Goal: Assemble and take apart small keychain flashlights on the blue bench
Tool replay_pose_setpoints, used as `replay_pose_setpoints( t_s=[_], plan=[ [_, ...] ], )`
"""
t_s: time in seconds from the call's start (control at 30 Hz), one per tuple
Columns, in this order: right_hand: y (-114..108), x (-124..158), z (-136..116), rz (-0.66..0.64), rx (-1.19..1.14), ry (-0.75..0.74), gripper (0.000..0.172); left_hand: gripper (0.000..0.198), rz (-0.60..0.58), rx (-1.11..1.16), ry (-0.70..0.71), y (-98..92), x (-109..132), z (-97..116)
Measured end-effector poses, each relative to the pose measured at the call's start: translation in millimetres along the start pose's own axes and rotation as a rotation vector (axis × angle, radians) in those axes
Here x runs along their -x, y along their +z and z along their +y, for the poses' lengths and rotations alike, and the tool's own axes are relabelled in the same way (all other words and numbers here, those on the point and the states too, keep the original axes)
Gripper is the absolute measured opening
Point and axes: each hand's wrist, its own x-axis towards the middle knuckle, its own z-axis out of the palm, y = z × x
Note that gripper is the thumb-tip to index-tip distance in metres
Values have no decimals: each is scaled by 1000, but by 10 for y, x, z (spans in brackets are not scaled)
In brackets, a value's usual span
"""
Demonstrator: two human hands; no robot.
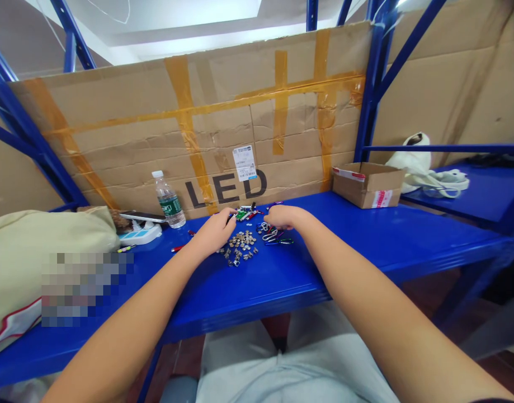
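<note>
On the blue tabletop (248, 285), my left hand (217, 230) reaches in from the left beside a heap of colourful small metal pieces (247, 212). Its thumb and forefinger come together at the heap's edge; whatever is between them is too small to make out. My right hand (284, 216) bends down over several carabiners (273, 235) in silver, red, blue and green. Its fingers are curled and mostly hidden, so what they grip cannot be made out. Between the hands lies a scatter of small round silver metal pieces (242, 242). A red piece (178, 248) lies left of my left wrist.
A water bottle (169, 201) stands behind left, near a white power strip (140, 234) and a phone-like dark slab (143, 216). A beige bag (51, 235) fills the left side. An open cardboard box (368, 184) sits back right. Taped cardboard (223, 134) walls the back.
</note>
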Motion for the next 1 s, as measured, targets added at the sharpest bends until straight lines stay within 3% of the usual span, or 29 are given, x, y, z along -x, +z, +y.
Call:
replay_pose_setpoints(
  t_s=[0.07,0.17,0.23,0.37,0.57,0.67,0.8,0.87,0.93,1.0],
  plan=[
    [-46,36,64,-39,69,75,39,34,-29,-10,-4,5,-9,-68],
    [-73,57,66,94,68,62,48,31,-19,0,1,41,-23,-113],
    [-48,56,3,130,-65,-17,52,24,30,8,33,77,-31,-106],
    [135,37,-218,71,-445,-235,54,15,119,-50,132,140,-39,-65],
    [363,-15,-392,406,-322,-390,55,21,139,5,161,166,-46,-38],
    [369,-5,-391,501,-232,-430,56,31,50,340,58,172,-60,-54],
    [367,59,-413,624,-66,-487,51,42,-285,989,-243,135,-76,-113],
    [385,68,-434,665,-27,-513,46,42,-375,1108,-303,97,-76,-138],
    [416,47,-450,645,-94,-524,46,39,-296,1042,-290,63,-72,-146],
    [447,8,-456,578,-212,-493,50,35,-110,828,-202,44,-69,-137]
  ],
)
